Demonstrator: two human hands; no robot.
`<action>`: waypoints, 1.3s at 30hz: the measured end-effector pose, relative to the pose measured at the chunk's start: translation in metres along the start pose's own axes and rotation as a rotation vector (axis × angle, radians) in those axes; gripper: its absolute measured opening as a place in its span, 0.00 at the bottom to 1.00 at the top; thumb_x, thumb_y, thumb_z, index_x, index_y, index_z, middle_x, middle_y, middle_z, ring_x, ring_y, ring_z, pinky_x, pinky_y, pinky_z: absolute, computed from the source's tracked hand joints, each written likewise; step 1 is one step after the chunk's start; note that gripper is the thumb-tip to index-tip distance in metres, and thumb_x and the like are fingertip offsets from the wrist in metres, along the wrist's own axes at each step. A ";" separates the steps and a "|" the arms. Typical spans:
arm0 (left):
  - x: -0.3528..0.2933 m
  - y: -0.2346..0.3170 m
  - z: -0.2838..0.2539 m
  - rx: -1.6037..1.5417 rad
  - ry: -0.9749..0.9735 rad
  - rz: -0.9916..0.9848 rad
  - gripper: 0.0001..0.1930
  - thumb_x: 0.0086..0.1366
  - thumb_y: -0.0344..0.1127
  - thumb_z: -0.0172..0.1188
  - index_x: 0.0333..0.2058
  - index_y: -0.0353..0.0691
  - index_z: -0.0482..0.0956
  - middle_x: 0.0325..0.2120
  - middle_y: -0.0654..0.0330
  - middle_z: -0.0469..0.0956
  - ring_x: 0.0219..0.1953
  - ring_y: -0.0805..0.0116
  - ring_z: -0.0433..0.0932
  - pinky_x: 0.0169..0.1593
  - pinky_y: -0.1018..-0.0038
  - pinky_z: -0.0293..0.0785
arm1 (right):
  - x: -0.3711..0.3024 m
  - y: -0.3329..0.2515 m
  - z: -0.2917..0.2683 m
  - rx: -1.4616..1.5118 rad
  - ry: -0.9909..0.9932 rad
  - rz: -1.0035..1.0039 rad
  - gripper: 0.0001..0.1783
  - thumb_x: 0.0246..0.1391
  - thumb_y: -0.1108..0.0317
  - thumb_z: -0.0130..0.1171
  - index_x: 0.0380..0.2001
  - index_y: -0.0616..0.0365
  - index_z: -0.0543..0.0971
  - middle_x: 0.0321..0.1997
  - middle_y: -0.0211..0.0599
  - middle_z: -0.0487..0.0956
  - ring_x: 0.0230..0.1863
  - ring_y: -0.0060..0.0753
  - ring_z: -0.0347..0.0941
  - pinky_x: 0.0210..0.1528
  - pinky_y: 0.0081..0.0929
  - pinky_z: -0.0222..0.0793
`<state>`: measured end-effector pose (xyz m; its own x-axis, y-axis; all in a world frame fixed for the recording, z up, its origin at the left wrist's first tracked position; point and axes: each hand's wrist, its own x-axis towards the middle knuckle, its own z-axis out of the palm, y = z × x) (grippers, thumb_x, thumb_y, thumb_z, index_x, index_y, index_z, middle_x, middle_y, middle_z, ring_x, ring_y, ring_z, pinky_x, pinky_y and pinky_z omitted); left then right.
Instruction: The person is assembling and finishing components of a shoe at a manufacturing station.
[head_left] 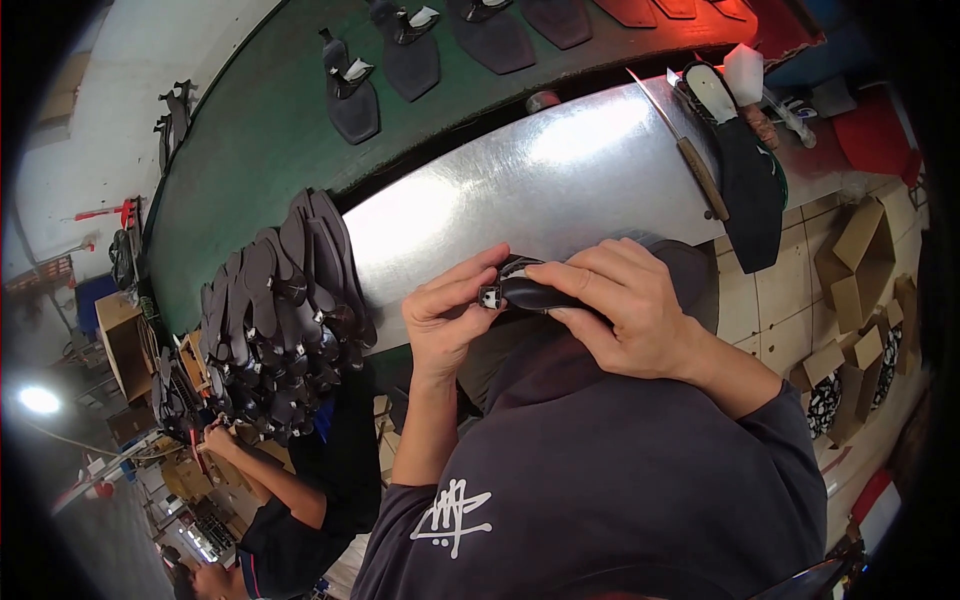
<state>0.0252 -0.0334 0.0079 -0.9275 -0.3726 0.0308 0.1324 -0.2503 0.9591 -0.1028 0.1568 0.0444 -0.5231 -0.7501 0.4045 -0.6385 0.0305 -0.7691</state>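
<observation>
Just in front of my body, at the near edge of the metal worktop, I hold a black sandal (535, 293). My left hand (450, 312) is closed on its end, fingers and thumb around a small piece with a whitish patch. My right hand (625, 308) grips it from the other side, thumb below and fingers on top. Part of it is hidden by my fingers. A dark rounded shape (692, 275) shows behind my right hand; I cannot tell whether it belongs to the sandal.
A heap of dark sandal parts (285, 300) lies left of the metal worktop (480, 190). Several soles with straps (350, 100) rest on the green conveyor (250, 130), under red light at right. A wooden-handled tool (703, 180) lies beside a black sole (750, 190). A co-worker's arm (275, 480) is at lower left.
</observation>
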 end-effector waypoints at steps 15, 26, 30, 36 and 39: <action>0.003 0.015 0.003 0.257 -0.158 0.122 0.20 0.46 0.14 0.57 0.41 0.28 0.83 0.48 0.38 0.77 0.49 0.58 0.79 0.48 0.75 0.75 | 0.003 -0.005 0.002 -0.114 -0.059 -0.019 0.21 0.41 0.72 0.66 0.43 0.57 0.79 0.29 0.32 0.73 0.28 0.34 0.70 0.33 0.31 0.65; 0.004 0.011 0.012 0.039 0.005 -0.346 0.22 0.63 0.17 0.42 0.54 0.31 0.74 0.56 0.47 0.71 0.51 0.63 0.76 0.40 0.77 0.83 | -0.001 0.018 0.011 0.188 -0.134 0.262 0.22 0.47 0.73 0.61 0.49 0.62 0.76 0.32 0.43 0.77 0.34 0.45 0.75 0.37 0.35 0.69; 0.004 0.007 0.013 -0.006 0.043 -0.410 0.22 0.63 0.18 0.42 0.54 0.31 0.74 0.56 0.47 0.72 0.51 0.63 0.76 0.41 0.76 0.83 | 0.003 0.019 0.010 0.364 -0.201 0.464 0.16 0.48 0.74 0.60 0.43 0.58 0.77 0.36 0.42 0.81 0.38 0.43 0.78 0.41 0.33 0.71; 0.005 0.012 0.020 0.036 0.083 -0.435 0.22 0.64 0.18 0.41 0.55 0.31 0.73 0.55 0.48 0.72 0.50 0.64 0.77 0.41 0.77 0.82 | -0.001 0.020 0.016 0.260 -0.185 0.338 0.09 0.47 0.76 0.61 0.35 0.58 0.81 0.33 0.38 0.80 0.35 0.39 0.76 0.39 0.31 0.70; 0.006 0.014 0.024 0.029 0.099 -0.451 0.22 0.63 0.18 0.43 0.55 0.32 0.73 0.55 0.49 0.72 0.50 0.66 0.77 0.40 0.78 0.82 | 0.000 0.020 0.017 0.167 -0.171 0.275 0.07 0.47 0.73 0.61 0.33 0.55 0.82 0.29 0.36 0.76 0.32 0.41 0.74 0.37 0.34 0.68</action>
<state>0.0128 -0.0182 0.0280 -0.8520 -0.3162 -0.4174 -0.2879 -0.3828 0.8778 -0.1055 0.1464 0.0207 -0.5519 -0.8287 0.0935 -0.3785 0.1489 -0.9136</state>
